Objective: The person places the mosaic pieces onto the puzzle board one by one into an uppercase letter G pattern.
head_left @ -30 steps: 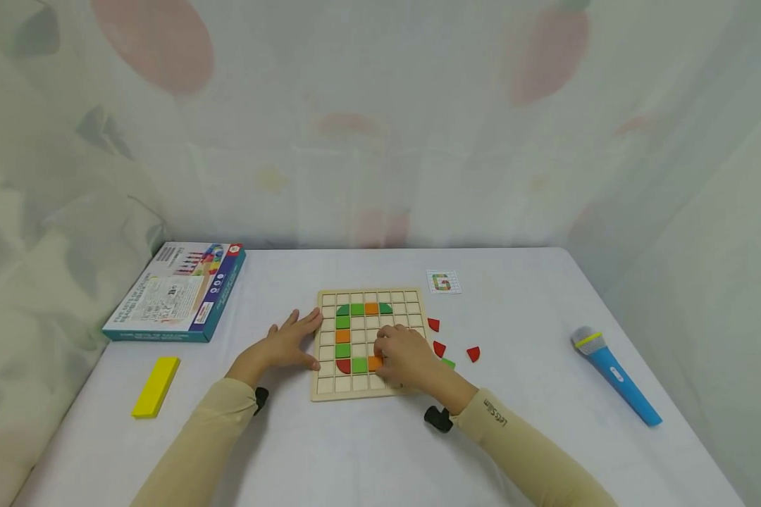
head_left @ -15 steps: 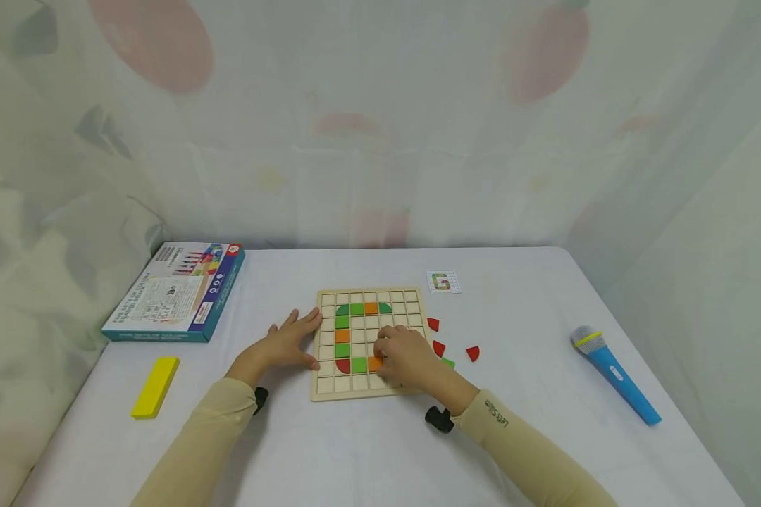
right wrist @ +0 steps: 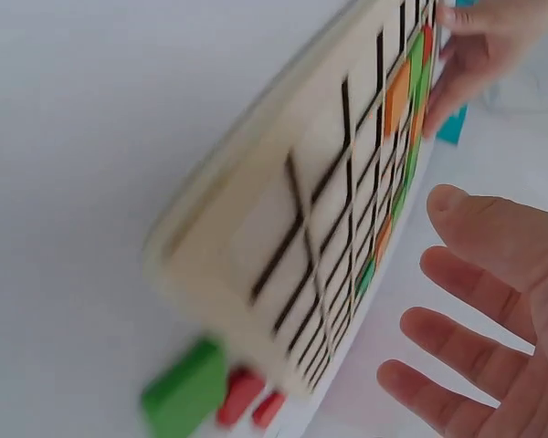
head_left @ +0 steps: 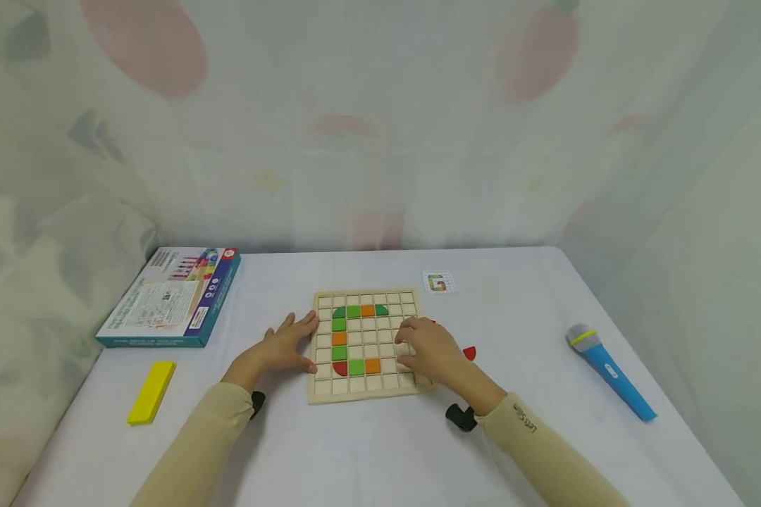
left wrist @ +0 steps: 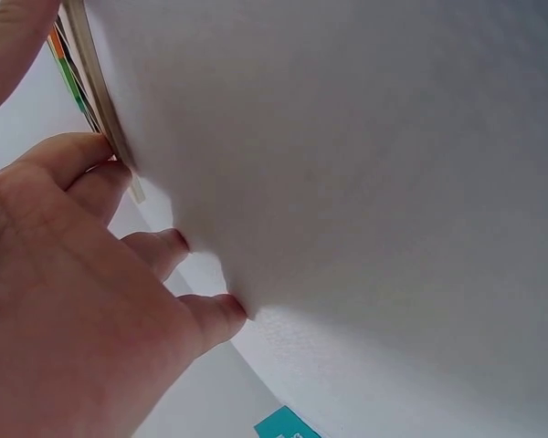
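A wooden grid board lies on the table with green, orange and red tiles set in a C-like outline. My left hand is spread at its left side; in the left wrist view its fingertips touch the board's edge. Over the board's right part hovers my right hand, fingers apart and holding nothing. An orange tile sits in the lower row, left of that hand. Beside the board's right edge, the right wrist view shows a loose green tile and red pieces. Another red piece lies farther right.
A small card with a G-shaped pattern lies behind the board. At the left are a flat box and a yellow block. A blue toy microphone lies at the right.
My right hand has lifted off the orange tile in the lower row and moved right, its fingers opening. The left hand stays at the board's edge.
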A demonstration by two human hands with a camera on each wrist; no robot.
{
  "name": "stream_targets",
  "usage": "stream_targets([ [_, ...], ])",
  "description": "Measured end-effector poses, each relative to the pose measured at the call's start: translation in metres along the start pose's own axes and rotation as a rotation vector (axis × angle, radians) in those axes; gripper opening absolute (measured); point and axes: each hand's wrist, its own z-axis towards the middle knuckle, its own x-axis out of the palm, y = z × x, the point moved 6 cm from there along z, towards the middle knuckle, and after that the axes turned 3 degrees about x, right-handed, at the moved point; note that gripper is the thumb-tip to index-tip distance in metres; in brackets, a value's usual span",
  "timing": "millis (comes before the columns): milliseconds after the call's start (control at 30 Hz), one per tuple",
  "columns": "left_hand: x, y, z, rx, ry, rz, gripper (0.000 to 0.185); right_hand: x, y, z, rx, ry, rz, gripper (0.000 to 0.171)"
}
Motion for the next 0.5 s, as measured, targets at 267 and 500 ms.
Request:
stream_targets([
  [267, 0.008, 0.002, -0.004, 0.01, 0.017, -0.003, 0.104, -0.018, -0.054, -0.028, 0.147, -0.078, 0.013, 0.028],
  [500, -0.001, -0.002, -0.002, 0.027, -0.002, 0.016, 0.104, -0.027, -0.094, -0.049, 0.313, -0.079, -0.072, 0.028],
])
